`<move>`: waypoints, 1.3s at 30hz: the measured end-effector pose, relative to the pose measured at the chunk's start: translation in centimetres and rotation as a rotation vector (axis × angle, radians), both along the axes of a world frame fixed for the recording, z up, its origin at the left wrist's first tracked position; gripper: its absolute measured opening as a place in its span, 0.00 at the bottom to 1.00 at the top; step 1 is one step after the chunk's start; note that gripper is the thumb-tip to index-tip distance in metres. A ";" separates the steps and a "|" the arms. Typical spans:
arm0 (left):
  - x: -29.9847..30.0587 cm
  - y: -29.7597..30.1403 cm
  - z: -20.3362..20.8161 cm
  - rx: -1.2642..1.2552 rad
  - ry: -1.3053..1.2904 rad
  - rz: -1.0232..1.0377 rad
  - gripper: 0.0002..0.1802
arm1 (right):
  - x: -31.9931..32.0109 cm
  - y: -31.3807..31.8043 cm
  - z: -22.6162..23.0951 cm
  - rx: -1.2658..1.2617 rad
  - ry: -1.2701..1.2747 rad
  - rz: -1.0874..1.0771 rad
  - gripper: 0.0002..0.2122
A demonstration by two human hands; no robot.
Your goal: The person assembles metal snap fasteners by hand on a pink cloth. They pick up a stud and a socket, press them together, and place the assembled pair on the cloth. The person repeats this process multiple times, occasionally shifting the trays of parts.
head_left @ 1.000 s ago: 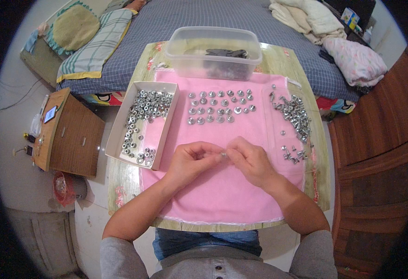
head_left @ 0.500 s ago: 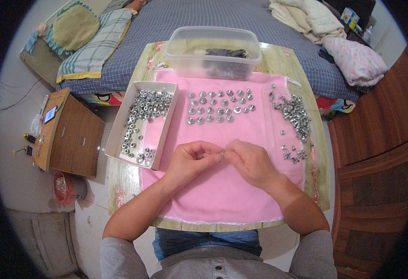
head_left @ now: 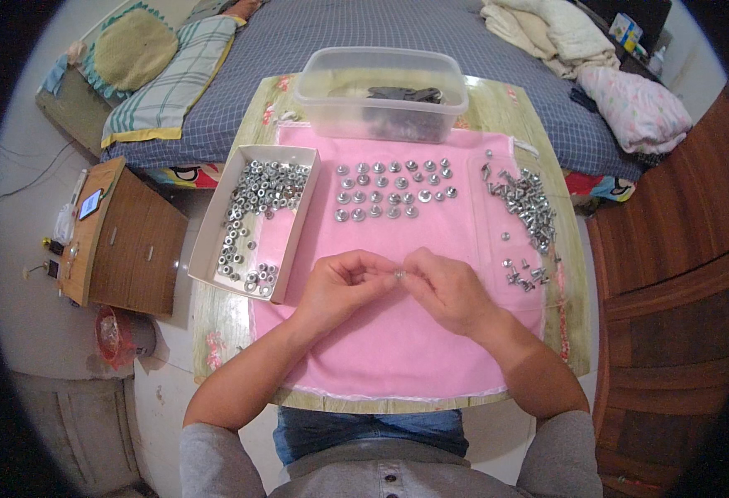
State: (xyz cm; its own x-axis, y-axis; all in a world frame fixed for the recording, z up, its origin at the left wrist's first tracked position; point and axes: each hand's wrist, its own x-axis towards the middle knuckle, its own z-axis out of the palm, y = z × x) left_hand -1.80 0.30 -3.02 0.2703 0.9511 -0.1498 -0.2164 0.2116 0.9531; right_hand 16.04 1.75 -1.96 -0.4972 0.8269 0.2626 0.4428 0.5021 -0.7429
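Observation:
Over the pink cloth (head_left: 340, 349), my left hand (head_left: 344, 286) and my right hand (head_left: 447, 292) meet fingertip to fingertip. Between them they pinch a small silver metal fastener (head_left: 399, 275), mostly covered by the fingers. Beyond the hands, rows of silver nut-and-screw pieces (head_left: 393, 198) stand on the cloth. To the left, a white cardboard box (head_left: 290, 241) holds many loose silver flanged nuts (head_left: 265, 184). On the right, a heap of silver screws (head_left: 530, 207) lies on a shallow clear plastic lid (head_left: 485, 249), with several more screws (head_left: 526, 274) at its near end.
A clear plastic tub (head_left: 381, 116) with dark items inside stands at the table's far edge, near a bed (head_left: 364, 29). A wooden cabinet (head_left: 132, 249) with a phone (head_left: 90, 204) on it is at left, a bin (head_left: 119, 336) beside it. Dark wooden furniture (head_left: 672, 274) stands at right.
My right fingers have shifted slightly around the small fastener, and a little more of it shows. My left hand and the rows of pieces look the same.

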 end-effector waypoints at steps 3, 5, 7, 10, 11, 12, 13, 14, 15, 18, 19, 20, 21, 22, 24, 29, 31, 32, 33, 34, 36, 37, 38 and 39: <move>-0.2 0.1 0.0 0.001 0.031 -0.024 0.08 | -0.1 -0.1 0.1 -0.037 0.041 -0.022 0.06; -0.3 0.1 -0.1 0.013 0.050 -0.031 0.08 | -0.1 -0.1 0.1 -0.044 0.068 -0.026 0.07; -0.3 0.1 -0.4 0.042 0.062 -0.025 0.09 | -0.1 0.0 0.0 -0.016 0.067 -0.004 0.07; -0.2 0.0 -0.1 0.019 0.062 -0.028 0.09 | 0.0 0.0 -0.3 -0.071 0.071 0.013 0.07; -0.2 0.0 -0.1 0.019 0.050 -0.026 0.09 | 0.0 0.0 -0.3 -0.111 0.095 0.008 0.08; -0.2 0.0 -0.1 0.018 0.038 -0.024 0.09 | -0.1 -0.1 -0.2 -0.152 0.118 0.003 0.08; -0.2 0.0 -0.1 0.017 0.026 -0.022 0.08 | -0.1 -0.1 -0.1 -0.192 0.141 -0.002 0.08; -0.2 0.0 0.0 0.018 0.028 -0.022 0.08 | -0.1 -0.1 -0.1 -0.193 0.134 0.008 0.08; -0.2 0.0 0.0 0.020 0.030 -0.022 0.08 | 0.0 0.0 -0.1 -0.193 0.127 0.018 0.08; -0.3 0.0 -0.2 0.024 0.032 -0.022 0.08 | 0.0 0.0 -0.1 -0.240 0.110 0.007 0.08; -0.3 0.0 -0.2 0.025 0.033 -0.021 0.08 | 0.0 -0.1 0.0 -0.263 0.105 -0.004 0.08; -0.3 0.0 -0.2 0.013 0.022 -0.016 0.08 | 0.0 -0.1 0.1 -0.244 0.136 -0.006 0.08; -0.3 0.1 -0.1 0.000 0.011 -0.010 0.08 | -0.1 -0.1 0.3 -0.225 0.168 -0.009 0.08; -0.3 0.1 -0.1 -0.012 0.000 -0.005 0.08 | -0.2 -0.2 0.3 -0.206 0.199 -0.011 0.08; -0.2 0.0 0.1 -0.015 0.024 -0.021 0.08 | -0.1 0.0 -0.2 -0.223 0.154 0.013 0.07; -0.2 0.0 0.3 -0.009 0.029 -0.034 0.08 | 0.0 -0.1 -0.2 -0.212 0.122 -0.004 0.07; -0.3 0.0 0.0 0.003 0.016 -0.026 0.08 | -0.1 -0.2 0.5 -0.188 0.118 0.029 0.07; -0.3 0.0 -0.1 -0.001 0.009 -0.026 0.08 | -0.1 -0.1 0.4 -0.195 0.114 0.034 0.07; -0.3 0.0 -0.1 -0.005 0.002 -0.025 0.08 | -0.1 -0.1 0.3 -0.202 0.110 0.039 0.07; -0.2 0.1 -0.1 -0.009 -0.004 -0.024 0.08 | -0.1 -0.1 0.2 -0.209 0.106 0.044 0.07; -0.2 0.0 0.2 -0.010 0.014 -0.023 0.08 | -0.1 -0.2 0.1 -0.235 0.115 0.017 0.08; -0.2 0.0 0.2 -0.011 0.024 -0.022 0.08 | -0.1 -0.2 0.1 -0.247 0.119 0.003 0.08; -0.3 0.0 0.1 -0.005 0.027 -0.022 0.08 | -0.1 -0.2 0.1 -0.222 0.122 0.007 0.08; -0.3 0.0 -0.1 0.001 0.031 -0.021 0.08 | -0.1 -0.1 0.0 -0.197 0.125 0.011 0.08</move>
State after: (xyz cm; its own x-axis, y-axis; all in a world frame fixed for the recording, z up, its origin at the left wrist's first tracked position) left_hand -2.13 0.32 -3.10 0.2856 0.9454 -0.1573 -0.1824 0.2147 0.9595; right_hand 15.89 1.64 -1.92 -0.4800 0.8631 0.1571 0.3363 0.3464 -0.8757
